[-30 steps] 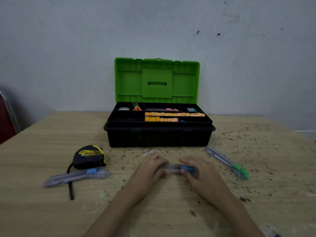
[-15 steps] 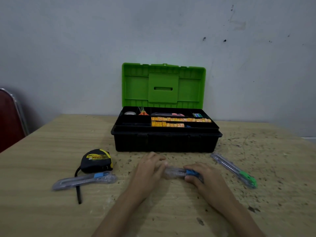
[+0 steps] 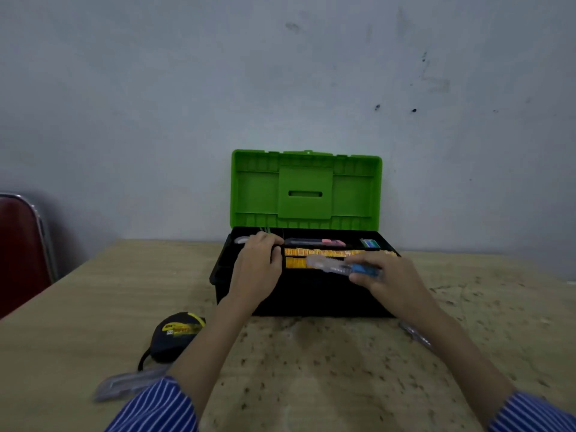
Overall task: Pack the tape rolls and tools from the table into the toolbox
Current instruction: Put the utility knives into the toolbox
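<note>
The black toolbox (image 3: 311,300) stands open at the table's far side, its green lid (image 3: 307,190) upright. My right hand (image 3: 389,280) holds a clear utility knife with a blue slider (image 3: 339,267) over the box's tray, above the yellow strips (image 3: 324,253). My left hand (image 3: 257,266) rests on the tray's left part with fingers curled over a divider; whether it grips anything is unclear. A black and yellow tape measure (image 3: 174,335) lies on the table to the left. Below it lies another clear utility knife (image 3: 124,381), partly hidden by my left sleeve.
A third clear knife (image 3: 414,333) lies right of the box, mostly hidden behind my right forearm. Inside the tray are a pink-ended tool (image 3: 321,243), a small green item (image 3: 369,243) and a tape roll (image 3: 240,240). A red chair (image 3: 21,247) stands at the left edge.
Both hands rose from the table in front of the box to over its tray. The right hand carried the blue-slider knife along; the left hand let go of it.
</note>
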